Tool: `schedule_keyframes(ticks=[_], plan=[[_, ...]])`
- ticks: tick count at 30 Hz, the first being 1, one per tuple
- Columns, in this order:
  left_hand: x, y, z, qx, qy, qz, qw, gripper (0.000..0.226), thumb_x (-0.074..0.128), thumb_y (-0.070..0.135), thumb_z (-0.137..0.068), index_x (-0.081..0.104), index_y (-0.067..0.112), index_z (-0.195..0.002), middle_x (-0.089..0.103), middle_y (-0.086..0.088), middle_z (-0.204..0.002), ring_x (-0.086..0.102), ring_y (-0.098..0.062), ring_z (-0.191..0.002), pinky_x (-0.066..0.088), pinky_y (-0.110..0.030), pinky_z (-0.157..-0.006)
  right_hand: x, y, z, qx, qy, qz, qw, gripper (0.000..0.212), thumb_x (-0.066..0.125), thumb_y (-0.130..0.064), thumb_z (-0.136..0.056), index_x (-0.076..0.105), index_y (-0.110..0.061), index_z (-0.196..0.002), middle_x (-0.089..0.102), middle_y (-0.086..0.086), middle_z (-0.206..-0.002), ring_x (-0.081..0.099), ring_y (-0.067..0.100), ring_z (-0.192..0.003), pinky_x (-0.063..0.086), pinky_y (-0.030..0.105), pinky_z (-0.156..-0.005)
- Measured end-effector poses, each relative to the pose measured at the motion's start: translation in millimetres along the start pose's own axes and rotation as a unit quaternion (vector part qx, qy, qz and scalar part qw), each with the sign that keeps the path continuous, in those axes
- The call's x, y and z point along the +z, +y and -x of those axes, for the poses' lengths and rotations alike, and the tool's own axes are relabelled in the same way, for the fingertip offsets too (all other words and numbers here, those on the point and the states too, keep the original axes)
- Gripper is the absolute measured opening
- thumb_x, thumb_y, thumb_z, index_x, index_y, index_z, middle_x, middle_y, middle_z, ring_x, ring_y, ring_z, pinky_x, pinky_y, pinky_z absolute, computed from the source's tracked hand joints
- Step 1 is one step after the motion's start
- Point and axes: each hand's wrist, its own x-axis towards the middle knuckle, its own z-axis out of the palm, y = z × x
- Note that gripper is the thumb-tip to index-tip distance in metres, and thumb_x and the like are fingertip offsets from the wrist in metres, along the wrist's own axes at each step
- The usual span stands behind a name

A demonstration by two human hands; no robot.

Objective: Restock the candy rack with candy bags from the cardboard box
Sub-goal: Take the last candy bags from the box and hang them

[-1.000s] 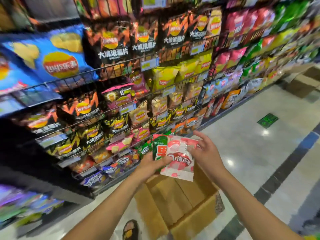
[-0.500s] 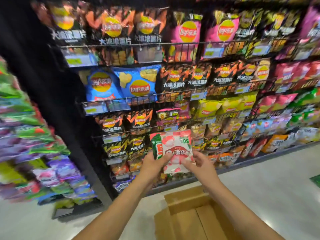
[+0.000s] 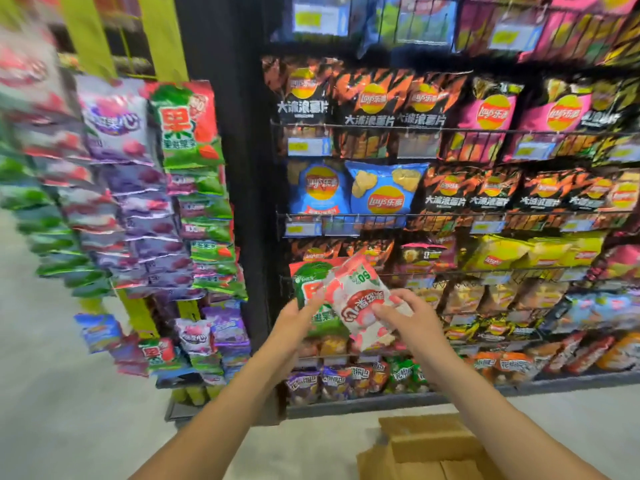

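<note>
**Two candy bags up in both hands, rack off to the left**

So the person is holding two candy bags at about chest height, right in front of the chip shelves point(image 3: 249, 202). The left hand point(image 3: 294, 320) grips the green bag point(image 3: 310, 289), with the thumb pressed on its front. The right hand point(image 3: 414, 322) has its fingers point(image 3: 384, 311) curled onto the pink-and-white bag point(image 3: 356, 299). That one is tilted and overlaps the green one, lying in front of it. Both bags are clear of any shelf or hook, just held in the air.

The candy rack point(image 3: 136, 315) stands to the left, beside the black upright of the chip shelves. It's loaded with overlapping hanging bags. There's a green-and-red bag point(image 3: 187, 126) at the top of the nearest column that looks like the same kind as the green one in hand. Purple bags point(image 3: 117, 119) fill the column next to it. That side is pretty blurry, so I can't read much else.

The cardboard box point(image 3: 433, 448) sits on the floor point(image 3: 52, 375) at bottom right, flaps open, below the right forearm. What's inside it is cut off by the frame edge.
</note>
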Motion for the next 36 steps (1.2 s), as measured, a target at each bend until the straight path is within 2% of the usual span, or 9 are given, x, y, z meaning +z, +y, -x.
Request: schedule_keyframes(ticks=[2,4,7,12,17,22,26,29,36], plan=[[-34,11,7,-0.015,0.015,0.037,0.999,0.086,0.074,0.08,-0.073,0.061,0.026,-0.139,0.072,0.001,-0.133,0.067,-0.028,-0.123,0.053,-0.057,-0.103,23,-17,-2,-0.016,-0.012,0.007,1.0,0.02,0.079,-0.033,-0.088,0.064,-0.038,-0.102,0.059,-0.02,-0.117,0.058,0.001,-0.1,0.049,0.029,-0.075],[-64,28,19,-0.022,0.012,0.063,0.998,0.059,0.053,0.071,-0.093,0.065,0.027,-0.131,0.077,-0.003,-0.121,0.075,-0.024,-0.109,0.061,-0.043,-0.083,46,-37,-3,-0.04,-0.01,0.014,0.999,0.025,0.082,-0.031,-0.085,0.066,-0.037,-0.104,0.059,-0.019,-0.121,0.061,0.006,-0.105,0.051,0.032,-0.08],[-111,44,25,-0.032,0.025,0.086,0.995,0.057,0.034,0.069,-0.102,0.067,0.03,-0.126,0.079,-0.002,-0.115,0.078,-0.02,-0.098,0.056,-0.041,-0.078,79,-68,-8,-0.079,-0.026,0.006,0.997,0.031,0.085,-0.022,-0.082,0.068,-0.031,-0.105,0.066,-0.011,-0.117,0.071,0.01,-0.087,0.057,0.023,-0.067],[-179,71,39,-0.016,0.038,0.073,0.997,0.061,0.032,0.07,-0.102,0.065,0.029,-0.133,0.077,-0.005,-0.123,0.071,-0.029,-0.116,0.054,-0.044,-0.092,137,-120,-12,-0.127,-0.083,-0.021,0.988,0.041,0.081,-0.006,-0.082,0.063,-0.015,-0.118,0.079,-0.003,-0.087,0.075,0.01,-0.076,0.057,0.02,-0.062],[-228,93,53,0.009,-0.011,0.057,0.998,0.063,0.036,0.071,-0.101,0.064,0.03,-0.139,0.073,-0.004,-0.131,0.068,-0.028,-0.123,0.049,-0.056,-0.111,193,-160,-22,-0.168,-0.173,0.077,0.967,0.037,0.087,-0.022,-0.074,0.069,-0.016,-0.107,0.079,0.002,-0.095,0.076,0.016,-0.083,0.058,0.026,-0.07],[-250,112,68,0.061,-0.051,-0.036,0.996,0.043,0.065,0.052,-0.096,0.068,0.024,-0.128,0.077,0.001,-0.119,0.075,-0.024,-0.106,0.059,-0.047,-0.099,239,-199,-30,-0.214,-0.256,0.216,0.918,0.027,0.089,-0.025,-0.077,0.077,-0.019,-0.1,0.078,-0.006,-0.097,0.072,0.001,-0.087,0.055,0.019,-0.076],[-260,120,70,0.092,-0.028,-0.055,0.994,0.021,0.076,0.027,-0.094,0.068,0.019,-0.112,0.079,-0.001,-0.097,0.076,-0.018,-0.086,0.063,-0.041,-0.085,267,-214,-43,-0.269,-0.234,0.286,0.889,0.03,0.091,-0.038,-0.073,0.072,-0.032,-0.096,0.072,-0.019,-0.1,0.065,-0.007,-0.094,0.052,0.024,-0.088],[-266,127,65,0.104,0.014,-0.034,0.994,0.025,0.076,0.026,-0.095,0.069,0.014,-0.115,0.075,-0.016,-0.115,0.073,-0.034,-0.108,0.059,-0.052,-0.097,280,-216,-53,-0.329,-0.197,0.265,0.884,0.039,0.091,-0.041,-0.071,0.07,-0.037,-0.104,0.067,-0.02,-0.109,0.063,-0.004,-0.104,0.053,0.027,-0.094],[-267,147,45,0.162,0.089,-0.017,0.983,0.019,0.073,0.027,-0.097,0.071,0.023,-0.115,0.08,-0.002,-0.109,0.077,-0.025,-0.102,0.06,-0.052,-0.096,286,-191,-69,-0.288,-0.124,0.114,0.943,0.061,0.081,-0.048,-0.081,0.051,-0.039,-0.133,0.059,-0.018,-0.124,0.061,-0.001,-0.107,0.051,0.019,-0.082]])
